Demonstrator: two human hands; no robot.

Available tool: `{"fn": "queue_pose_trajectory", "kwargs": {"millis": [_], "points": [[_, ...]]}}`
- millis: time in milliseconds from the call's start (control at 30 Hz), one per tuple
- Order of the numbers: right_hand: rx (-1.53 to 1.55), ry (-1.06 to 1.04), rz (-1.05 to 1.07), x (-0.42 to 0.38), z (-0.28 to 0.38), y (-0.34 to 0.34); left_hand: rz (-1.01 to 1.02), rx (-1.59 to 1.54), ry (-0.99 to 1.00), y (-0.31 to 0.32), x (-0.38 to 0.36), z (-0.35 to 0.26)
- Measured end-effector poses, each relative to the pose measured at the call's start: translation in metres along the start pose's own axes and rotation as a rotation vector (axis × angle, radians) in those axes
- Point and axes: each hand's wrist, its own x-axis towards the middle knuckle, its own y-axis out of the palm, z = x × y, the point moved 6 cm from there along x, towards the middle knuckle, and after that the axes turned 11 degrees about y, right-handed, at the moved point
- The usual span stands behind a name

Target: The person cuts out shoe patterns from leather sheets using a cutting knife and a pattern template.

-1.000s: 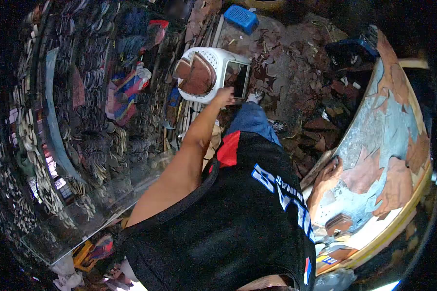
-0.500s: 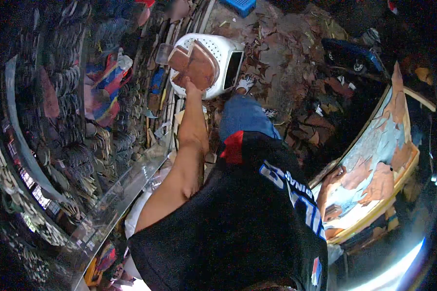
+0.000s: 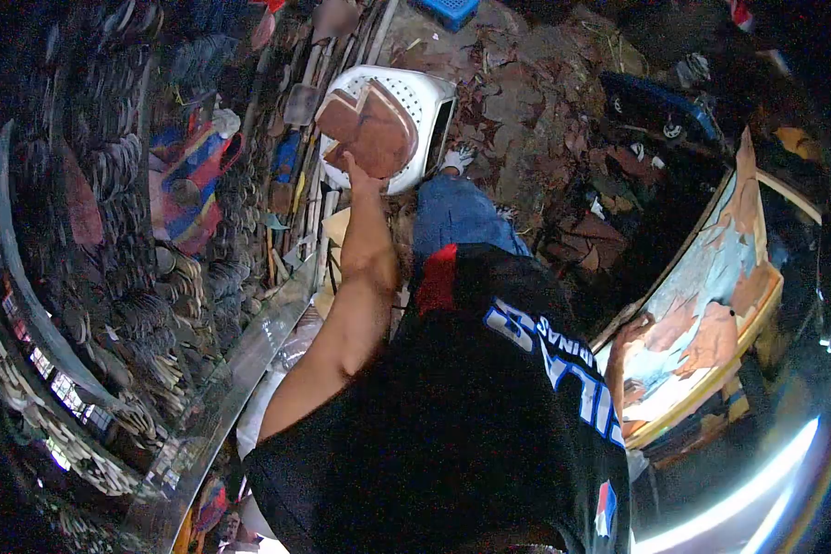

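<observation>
So the left hand (image 3: 364,175) is now off the white stool (image 3: 429,100)'s side and at the brown pieces (image 3: 388,138), right hand (image 3: 632,334) by the worktop (image 3: 651,402), can't tell if either's gripping.

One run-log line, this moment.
left hand: at near edge of brown stack | brown stack: on white stool | right hand: at yellow-edged table

1 white stool (image 3: 427,97) with a perforated top is standing on the floor (image 3: 531,51) and is carrying stacked brown pieces (image 3: 379,138). Brown scraps (image 3: 512,138) are littering the floor around it, where 1 blue crate (image 3: 448,9) is also sitting. A yellow-edged table (image 3: 688,406) is holding pale bluish material (image 3: 697,282) and brown sheets (image 3: 711,342).
</observation>
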Motion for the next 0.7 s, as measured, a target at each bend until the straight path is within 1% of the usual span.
{"fn": "queue_pose_trajectory", "kwargs": {"millis": [67, 100, 167, 200, 233, 267, 300, 333, 367, 400, 433, 500, 533, 600, 633, 700], "points": [[-0.001, -0.037, -0.019, -0.002, 0.008, -0.005, -0.077, 0.007, -0.020, 0.014, -0.020, -0.012], [0.002, -0.068, -0.036, -0.003, 0.013, -0.008, -0.081, 0.004, -0.020, 0.008, -0.016, -0.009], [-0.030, -0.047, -0.009, -0.003, 0.009, -0.006, -0.184, -0.030, -0.039, -0.008, -0.001, -0.002], [-0.063, -0.023, 0.014, -0.002, 0.005, -0.004, -0.181, -0.032, -0.038, -0.003, -0.003, -0.001], [-0.062, -0.024, 0.012, -0.001, 0.002, -0.004, -0.108, -0.016, 0.022, 0.007, -0.009, -0.003], [-0.078, -0.104, -0.040, -0.002, 0.005, -0.006, -0.039, -0.001, 0.083, 0.018, -0.014, -0.006], [-0.090, -0.185, -0.089, -0.003, 0.010, -0.006, -0.043, -0.004, 0.088, 0.025, -0.014, -0.004], [-0.086, -0.191, -0.085, -0.004, 0.018, -0.009, -0.221, 0.181, 0.173, 0.023, -0.015, -0.009], [-0.141, -0.076, -0.018, -0.004, 0.018, -0.009, -0.397, 0.368, 0.256, 0.020, -0.019, -0.020], [-0.196, 0.041, 0.046, -0.003, 0.012, -0.006, -0.396, 0.366, 0.260, 0.016, -0.008, -0.019], [-0.191, 0.044, 0.041, -0.004, 0.014, -0.005, -0.373, 0.309, 0.243, 0.015, 0.002, -0.015], [-0.033, -0.090, -0.054, -0.001, 0.011, -0.005, -0.321, 0.198, 0.201, 0.003, 0.031, 0.005], [-0.032, -0.084, -0.059, 0.001, 0.005, -0.004, -0.298, 0.145, 0.181, -0.004, 0.043, 0.012], [-0.105, 0.063, 0.036, 0.003, -0.008, 0.004, -0.255, 0.044, 0.142, -0.008, 0.058, 0.015], [-0.107, 0.069, 0.037, 0.001, -0.007, 0.004, -0.253, 0.050, 0.141, -0.012, 0.057, 0.014], [-0.085, 0.165, 0.105, -0.001, -0.005, 0.002, -0.033, -0.162, 0.264, -0.002, 0.041, 0.004]]}}
